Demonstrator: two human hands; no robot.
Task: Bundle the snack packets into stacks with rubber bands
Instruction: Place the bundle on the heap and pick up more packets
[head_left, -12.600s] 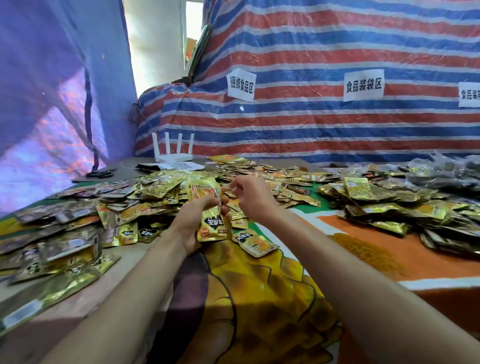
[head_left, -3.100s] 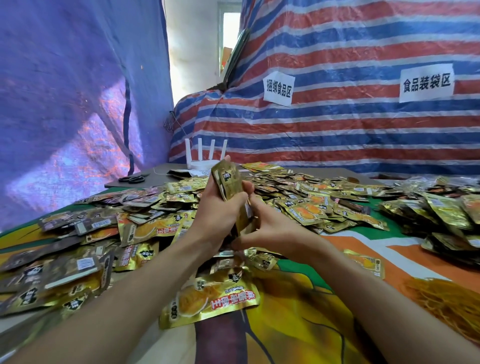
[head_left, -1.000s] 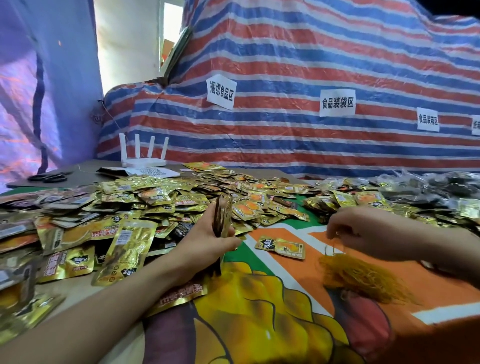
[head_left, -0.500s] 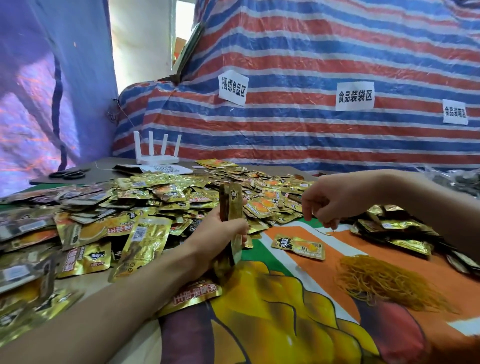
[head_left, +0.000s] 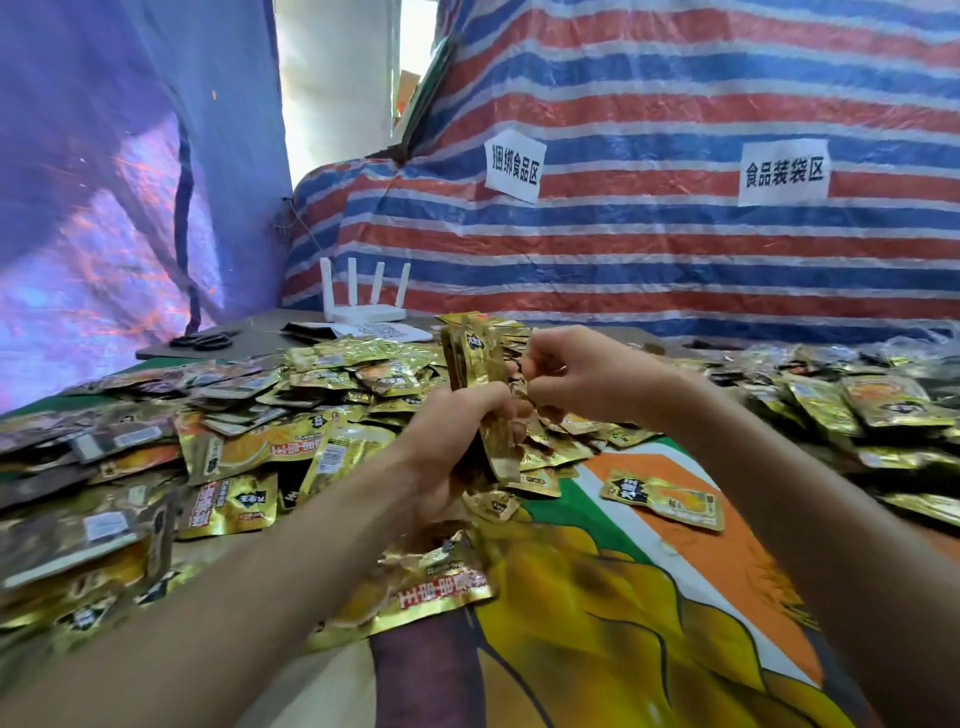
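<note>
Fingers (head_left: 462, 402) of the left hand (head_left: 449, 441) grip the stack of packets (head_left: 475, 358) upright. Right hand (head_left: 582, 374), fingers curled, works at the stack's edge; rubber band there? Cannot tell. Banding step, I reckon. Next: loop it over the stack's top without letting packets slip.

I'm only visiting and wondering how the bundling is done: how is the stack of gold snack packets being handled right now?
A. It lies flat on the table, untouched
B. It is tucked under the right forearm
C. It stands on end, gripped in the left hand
C: the left hand grips the stack of packets on end, and the right hand is close beside its upper part.
</note>
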